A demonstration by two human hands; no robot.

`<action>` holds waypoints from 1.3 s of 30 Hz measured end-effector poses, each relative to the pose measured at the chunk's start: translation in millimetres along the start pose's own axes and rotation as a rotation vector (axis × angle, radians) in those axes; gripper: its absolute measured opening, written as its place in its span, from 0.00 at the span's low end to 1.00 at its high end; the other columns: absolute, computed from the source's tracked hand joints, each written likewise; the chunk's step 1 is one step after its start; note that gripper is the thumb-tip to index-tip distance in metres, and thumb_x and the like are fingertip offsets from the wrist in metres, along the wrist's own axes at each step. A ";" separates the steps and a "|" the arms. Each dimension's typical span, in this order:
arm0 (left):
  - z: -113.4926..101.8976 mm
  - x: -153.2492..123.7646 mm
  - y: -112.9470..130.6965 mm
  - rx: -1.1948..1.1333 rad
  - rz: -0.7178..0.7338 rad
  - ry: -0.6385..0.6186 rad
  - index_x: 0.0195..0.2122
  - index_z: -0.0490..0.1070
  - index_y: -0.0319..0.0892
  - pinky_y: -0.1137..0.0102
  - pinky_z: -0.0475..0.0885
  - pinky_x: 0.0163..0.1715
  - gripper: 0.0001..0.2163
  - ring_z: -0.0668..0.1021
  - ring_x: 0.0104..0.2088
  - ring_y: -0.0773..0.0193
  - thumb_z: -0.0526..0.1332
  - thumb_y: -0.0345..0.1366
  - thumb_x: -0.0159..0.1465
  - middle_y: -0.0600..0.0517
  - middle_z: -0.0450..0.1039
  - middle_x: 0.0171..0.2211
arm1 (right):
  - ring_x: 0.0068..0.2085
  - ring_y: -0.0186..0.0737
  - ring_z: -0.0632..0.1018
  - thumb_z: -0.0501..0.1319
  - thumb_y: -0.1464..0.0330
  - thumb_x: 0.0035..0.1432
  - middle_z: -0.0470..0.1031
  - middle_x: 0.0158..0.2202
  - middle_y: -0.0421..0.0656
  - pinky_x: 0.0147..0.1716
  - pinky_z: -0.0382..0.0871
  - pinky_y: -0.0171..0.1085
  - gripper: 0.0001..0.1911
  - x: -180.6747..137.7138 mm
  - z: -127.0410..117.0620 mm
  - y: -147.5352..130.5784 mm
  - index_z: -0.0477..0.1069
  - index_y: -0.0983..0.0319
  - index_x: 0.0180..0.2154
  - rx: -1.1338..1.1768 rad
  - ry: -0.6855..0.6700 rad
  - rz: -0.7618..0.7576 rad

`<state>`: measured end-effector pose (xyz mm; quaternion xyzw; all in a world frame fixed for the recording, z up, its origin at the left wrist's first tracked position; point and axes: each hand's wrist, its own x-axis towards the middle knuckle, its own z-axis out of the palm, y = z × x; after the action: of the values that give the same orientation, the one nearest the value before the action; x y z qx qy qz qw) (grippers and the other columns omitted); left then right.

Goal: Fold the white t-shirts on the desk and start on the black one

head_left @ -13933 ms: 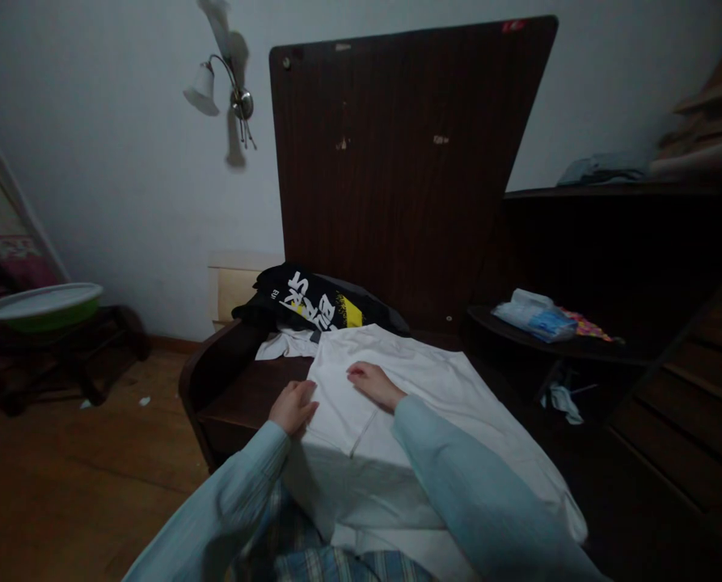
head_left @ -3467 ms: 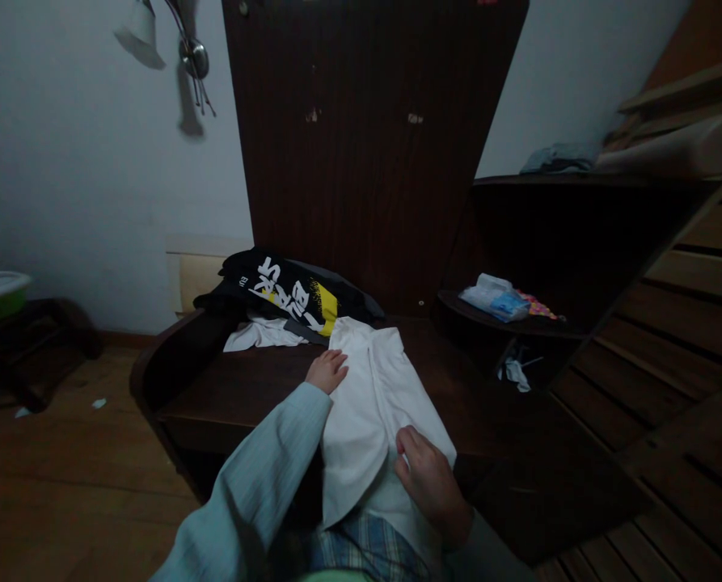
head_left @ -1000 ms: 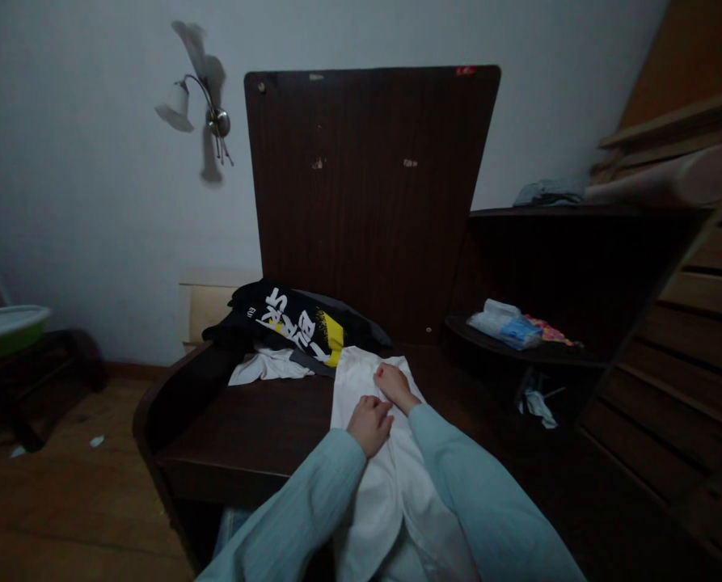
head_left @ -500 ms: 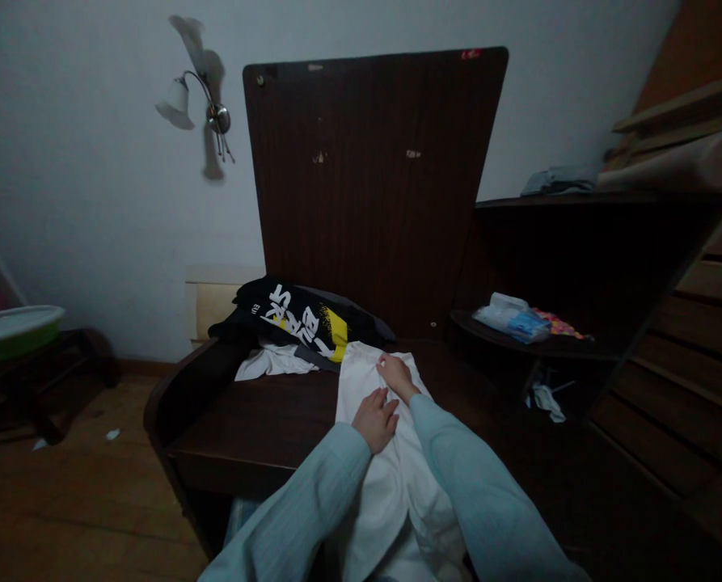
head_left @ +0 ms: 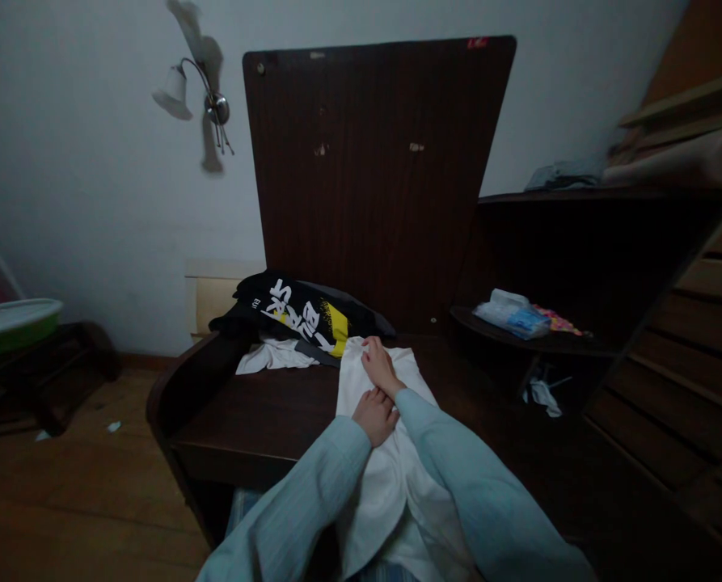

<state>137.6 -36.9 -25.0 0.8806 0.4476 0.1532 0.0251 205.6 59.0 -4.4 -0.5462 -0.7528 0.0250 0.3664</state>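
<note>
A white garment (head_left: pixel 390 501) is spread lengthwise over the dark wooden desk (head_left: pixel 245 412) and hangs down toward me over the front edge. My left hand (head_left: pixel 376 416) lies flat on it, fingers stretched out. Just beyond, my right hand (head_left: pixel 380 365) rests on the garment near its far end, fingers extended, its wrist close against the left fingertips. Behind the garment's far left corner is a heap of black clothing (head_left: pixel 288 311) with white lettering and a yellow patch. A crumpled white cloth (head_left: pixel 276 356) pokes out beneath that heap.
An upright dark panel (head_left: pixel 373 186) backs the desk. To the right, a corner shelf (head_left: pixel 603 347) carries a plastic-wrapped tissue pack (head_left: pixel 512 314). A wall lamp (head_left: pixel 217 107) hangs at upper left. A green basin (head_left: pixel 14 327) sits on a dark stool (head_left: pixel 27 380) at far left.
My right hand has slid left and slightly away from me across the garment's far end. My left hand stays nearly in place on the cloth. The view has shifted slightly.
</note>
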 end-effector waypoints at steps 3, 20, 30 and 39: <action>-0.7 -0.2 -0.8 0.015 0.000 -0.034 0.44 0.67 0.37 0.61 0.60 0.50 0.15 0.66 0.50 0.56 0.47 0.36 0.61 0.44 0.67 0.47 | 0.46 0.36 0.68 0.49 0.77 0.49 0.64 0.47 0.45 0.47 0.60 0.35 0.16 11.4 10.9 -13.4 0.67 0.62 0.40 0.137 -0.081 -0.028; -1.9 -0.4 -0.9 -0.075 -0.009 -0.037 0.51 0.62 0.37 0.61 0.55 0.54 0.19 0.58 0.56 0.55 0.49 0.35 0.59 0.44 0.60 0.55 | 0.47 0.35 0.70 0.48 0.75 0.50 0.70 0.46 0.45 0.47 0.60 0.35 0.19 34.9 24.5 -9.6 0.69 0.63 0.42 0.368 -0.211 0.188; 5.0 0.0 -2.6 -0.031 -0.032 -0.029 0.53 0.59 0.39 0.59 0.56 0.54 0.20 0.58 0.58 0.55 0.45 0.42 0.63 0.43 0.55 0.58 | 0.43 0.38 0.72 0.51 0.67 0.54 0.71 0.44 0.46 0.39 0.64 0.35 0.17 32.6 -28.0 24.5 0.66 0.61 0.46 0.356 -0.315 0.302; 3.1 -1.5 0.0 -0.006 -0.026 -0.034 0.54 0.58 0.37 0.59 0.55 0.54 0.20 0.58 0.57 0.54 0.44 0.41 0.63 0.41 0.57 0.56 | 0.60 0.43 0.53 0.51 0.64 0.56 0.53 0.60 0.50 0.56 0.44 0.39 0.27 -25.9 -18.0 39.3 0.56 0.68 0.56 0.014 -0.439 0.157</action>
<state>137.6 -37.8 -28.3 0.8772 0.4579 0.1394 0.0371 251.1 46.5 -22.0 -0.5820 -0.7695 0.1771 0.1945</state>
